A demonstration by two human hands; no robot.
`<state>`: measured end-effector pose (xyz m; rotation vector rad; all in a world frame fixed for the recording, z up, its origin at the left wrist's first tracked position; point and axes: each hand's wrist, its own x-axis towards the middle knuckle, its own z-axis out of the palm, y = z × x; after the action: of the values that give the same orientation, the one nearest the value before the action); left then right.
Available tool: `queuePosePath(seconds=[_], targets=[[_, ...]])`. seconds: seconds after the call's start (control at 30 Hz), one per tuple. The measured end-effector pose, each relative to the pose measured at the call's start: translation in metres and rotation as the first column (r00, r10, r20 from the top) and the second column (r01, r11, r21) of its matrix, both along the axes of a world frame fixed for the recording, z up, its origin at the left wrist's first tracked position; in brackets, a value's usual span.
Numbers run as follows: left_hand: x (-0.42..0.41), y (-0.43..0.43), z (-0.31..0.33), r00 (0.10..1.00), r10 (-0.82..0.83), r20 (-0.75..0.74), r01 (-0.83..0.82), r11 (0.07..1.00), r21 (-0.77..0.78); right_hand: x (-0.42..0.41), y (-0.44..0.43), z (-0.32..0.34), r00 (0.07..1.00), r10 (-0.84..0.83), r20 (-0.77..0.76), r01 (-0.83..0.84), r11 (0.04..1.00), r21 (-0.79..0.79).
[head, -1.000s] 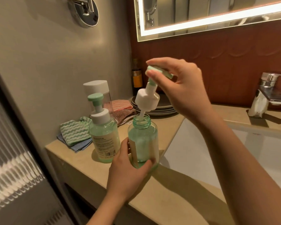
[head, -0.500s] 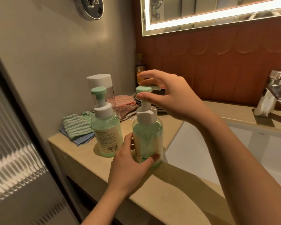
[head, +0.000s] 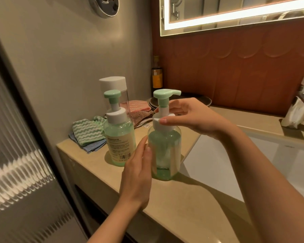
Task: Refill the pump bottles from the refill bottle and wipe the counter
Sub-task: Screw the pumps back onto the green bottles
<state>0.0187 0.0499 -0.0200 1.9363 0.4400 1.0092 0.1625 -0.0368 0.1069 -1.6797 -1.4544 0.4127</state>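
Leaving the labelled pump bottle (head: 120,137) standing at left; pressing the left grip (head: 136,172), flat and unclenched, against the nearer pump bottle (head: 164,151) on the desk (head: 174,207); pinching its white collar (head: 162,122) in the right grip (head: 197,118). Likely light, slippery plastic, best twisted at that collar.

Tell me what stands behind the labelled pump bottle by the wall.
Behind the labelled pump bottle stands a clear bottle with a white cap; a pink cloth lies further back. The clear bottle's lower part is covered, so how full it is cannot be seen.
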Motion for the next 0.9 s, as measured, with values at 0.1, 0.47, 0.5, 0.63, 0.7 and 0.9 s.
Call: queuePosePath(seconds=[0.1,0.47,0.5,0.63,0.7,0.9], targets=[[0.003,0.0,0.0,1.0,0.024,0.012,-0.025,1.0,0.016,0.002,-0.001,0.003,0.999,0.048,0.011,-0.048,0.998,-0.041],[-0.001,-0.002,0.002,0.998,-0.037,-0.057,0.039,0.999,0.027,-0.003,-0.004,0.007,0.994,0.109,0.033,-0.105,0.989,-0.108],[-0.001,-0.002,0.002,0.997,-0.049,-0.066,0.051,0.998,0.036,-0.003,-0.004,0.007,0.992,0.124,0.033,-0.119,0.986,-0.118],[-0.003,-0.005,0.007,0.992,-0.048,-0.119,0.057,0.995,0.077,-0.007,-0.005,0.008,0.981,0.194,-0.012,-0.194,0.972,-0.134],[-0.004,-0.006,0.009,0.991,-0.023,-0.129,0.031,0.997,0.065,-0.008,-0.005,0.008,0.978,0.205,-0.035,-0.208,0.971,-0.118],[-0.004,-0.006,0.009,0.99,0.014,-0.143,-0.003,0.997,0.076,-0.009,-0.002,0.006,0.992,0.116,0.055,-0.117,0.993,0.012]])
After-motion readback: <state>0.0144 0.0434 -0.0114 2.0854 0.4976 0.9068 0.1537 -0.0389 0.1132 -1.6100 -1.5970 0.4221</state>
